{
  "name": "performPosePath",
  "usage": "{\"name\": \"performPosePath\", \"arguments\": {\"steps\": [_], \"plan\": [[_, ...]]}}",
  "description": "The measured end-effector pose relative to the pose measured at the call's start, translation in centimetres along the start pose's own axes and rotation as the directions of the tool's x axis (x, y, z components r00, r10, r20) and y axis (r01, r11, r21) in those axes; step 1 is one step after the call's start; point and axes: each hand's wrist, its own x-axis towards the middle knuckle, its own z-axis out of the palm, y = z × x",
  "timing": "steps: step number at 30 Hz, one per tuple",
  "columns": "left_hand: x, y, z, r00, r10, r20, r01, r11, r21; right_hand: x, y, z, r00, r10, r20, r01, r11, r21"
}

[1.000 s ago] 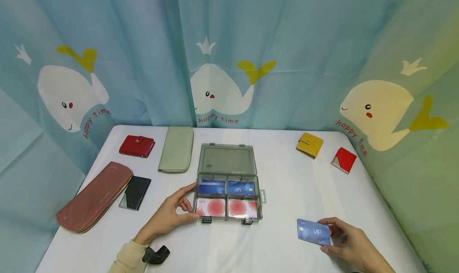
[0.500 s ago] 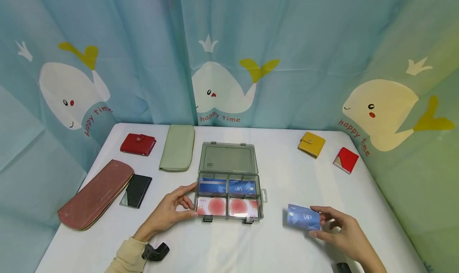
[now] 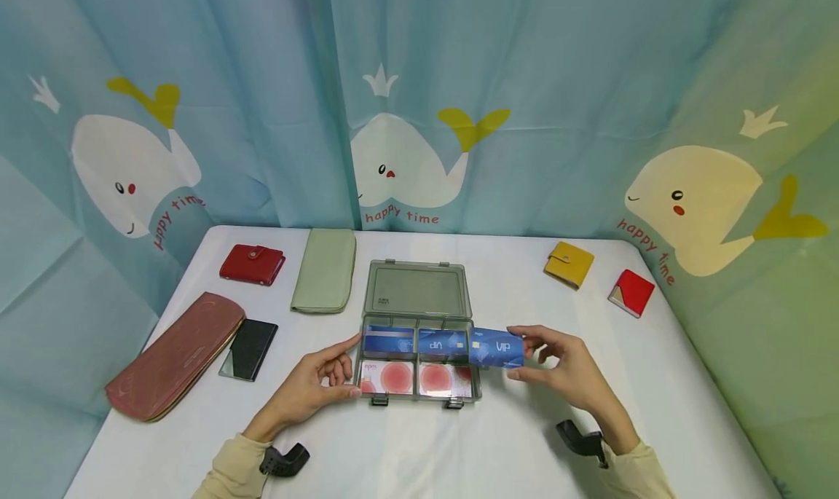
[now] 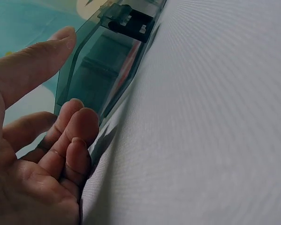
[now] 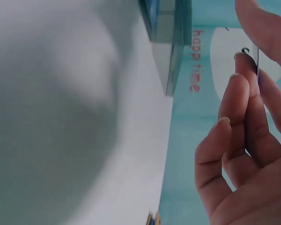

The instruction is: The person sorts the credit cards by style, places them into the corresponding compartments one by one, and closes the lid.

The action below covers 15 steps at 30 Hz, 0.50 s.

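Note:
My right hand (image 3: 566, 364) pinches a blue VIP card (image 3: 501, 349) by its right end, thumb below and index finger above. The card is held above the table, its left end overlapping the right edge of a grey see-through compartment box (image 3: 473, 398) in the head view. In the right wrist view the card (image 5: 257, 58) shows only as a thin edge. Blue cards (image 3: 388, 341) lie in the back compartments, and white-and-red cards (image 3: 387, 378) in the front ones. My left hand (image 3: 308, 386) touches the box's left side with thumb and index fingertips; its other fingers curl beside the wall.
The box's lid (image 3: 416, 289) lies folded back. Left stand a red wallet (image 3: 252, 264), a light green wallet (image 3: 324, 272), a brownish-pink long wallet (image 3: 175, 357) and a black card-sized case (image 3: 249, 348). At right are a yellow wallet (image 3: 569, 265) and a small red case (image 3: 632, 293).
My right hand has carried the blue VIP card leftward and away from me, from the table's right side to the box's right edge. My left hand has stayed at the box.

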Motion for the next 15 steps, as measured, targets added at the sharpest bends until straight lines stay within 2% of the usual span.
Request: {"name": "performPosePath", "arguments": {"steps": [5,10,15], "plan": [[0.0,0.2,0.0,1.000,-0.028,0.003,0.028,1.000,-0.001,2.7,-0.6,1.2,0.999,-0.011,0.040,0.010,1.000,0.025],[0.0,0.3,0.1,0.999,-0.038,-0.002,0.038,0.999,0.001,4.8,-1.4,2.2,0.992,0.014,0.122,-0.015,1.000,0.004],[0.0,0.1,0.1,0.999,-0.044,-0.004,0.044,0.999,0.005,6.3,-1.9,3.0,0.980,-0.001,0.199,0.000,1.000,0.004]]}}
